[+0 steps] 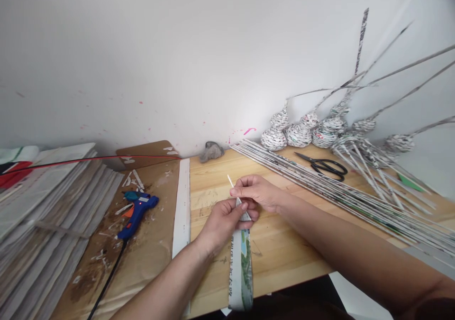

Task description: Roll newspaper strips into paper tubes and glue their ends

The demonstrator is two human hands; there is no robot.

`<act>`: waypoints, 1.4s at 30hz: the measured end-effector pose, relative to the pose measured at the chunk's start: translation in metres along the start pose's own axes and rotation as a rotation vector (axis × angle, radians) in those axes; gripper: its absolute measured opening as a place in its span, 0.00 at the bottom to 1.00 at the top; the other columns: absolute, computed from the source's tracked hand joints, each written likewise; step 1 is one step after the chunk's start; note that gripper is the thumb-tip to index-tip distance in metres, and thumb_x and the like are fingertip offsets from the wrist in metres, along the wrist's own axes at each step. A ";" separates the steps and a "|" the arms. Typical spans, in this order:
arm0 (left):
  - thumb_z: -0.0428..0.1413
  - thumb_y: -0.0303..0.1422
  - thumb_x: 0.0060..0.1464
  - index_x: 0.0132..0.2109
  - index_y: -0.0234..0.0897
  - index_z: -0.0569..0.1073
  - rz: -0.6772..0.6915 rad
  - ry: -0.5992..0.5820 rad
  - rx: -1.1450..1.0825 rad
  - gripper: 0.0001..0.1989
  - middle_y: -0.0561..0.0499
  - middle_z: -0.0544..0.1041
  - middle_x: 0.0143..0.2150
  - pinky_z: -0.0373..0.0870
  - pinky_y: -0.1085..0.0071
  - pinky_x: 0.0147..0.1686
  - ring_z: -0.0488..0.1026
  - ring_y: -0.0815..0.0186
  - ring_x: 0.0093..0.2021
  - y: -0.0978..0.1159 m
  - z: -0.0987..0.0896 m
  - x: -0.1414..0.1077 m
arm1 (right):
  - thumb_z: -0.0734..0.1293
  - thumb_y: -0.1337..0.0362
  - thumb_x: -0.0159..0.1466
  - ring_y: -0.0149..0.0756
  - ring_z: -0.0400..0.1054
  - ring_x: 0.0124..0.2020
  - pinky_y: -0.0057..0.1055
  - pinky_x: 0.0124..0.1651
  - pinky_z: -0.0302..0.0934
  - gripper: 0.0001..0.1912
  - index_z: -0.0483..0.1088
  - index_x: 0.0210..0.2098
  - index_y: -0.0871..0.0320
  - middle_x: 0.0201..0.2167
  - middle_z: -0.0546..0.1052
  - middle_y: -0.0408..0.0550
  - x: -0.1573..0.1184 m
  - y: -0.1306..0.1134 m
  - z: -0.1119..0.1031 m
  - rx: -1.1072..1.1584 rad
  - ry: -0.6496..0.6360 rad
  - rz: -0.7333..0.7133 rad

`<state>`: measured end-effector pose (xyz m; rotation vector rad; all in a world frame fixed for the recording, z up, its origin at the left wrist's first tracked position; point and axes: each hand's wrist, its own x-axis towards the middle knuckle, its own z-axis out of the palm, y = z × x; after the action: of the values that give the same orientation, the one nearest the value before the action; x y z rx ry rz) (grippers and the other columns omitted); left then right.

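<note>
A long printed paper strip [241, 268] hangs from my hands down over the table's near edge. Its upper end is folded into a small point between my fingers. My left hand [225, 218] pinches the strip there, thumb on top. Just above and to the right, my right hand [254, 194] has its thumb and index finger closed round a thin white stick or rolled tip [231, 180] that pokes up to the left. The other fingers of my right hand curl behind the paper.
Long rolled paper sticks [320, 187] lie right of my hands, with black scissors [325, 165] behind. Woven gourd shapes [298, 134] stand by the wall. At left are a blue glue gun [137, 215] on cardboard [152, 258] and stacked newspapers [46, 220]. A grey lump [211, 151] sits at the back.
</note>
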<state>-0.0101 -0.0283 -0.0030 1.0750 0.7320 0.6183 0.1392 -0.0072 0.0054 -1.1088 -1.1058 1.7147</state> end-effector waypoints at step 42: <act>0.55 0.41 0.54 0.40 0.26 0.74 -0.041 -0.003 -0.030 0.18 0.41 0.76 0.33 0.70 0.67 0.37 0.73 0.64 0.35 -0.003 0.002 -0.001 | 0.74 0.54 0.49 0.20 0.50 0.13 0.21 0.16 0.41 0.18 0.67 0.22 0.61 0.11 0.61 0.34 0.000 -0.007 -0.002 -0.068 0.046 -0.022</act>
<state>-0.0093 -0.0314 -0.0047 1.0308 0.7380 0.5904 0.1424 -0.0045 0.0110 -1.1682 -1.1509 1.6365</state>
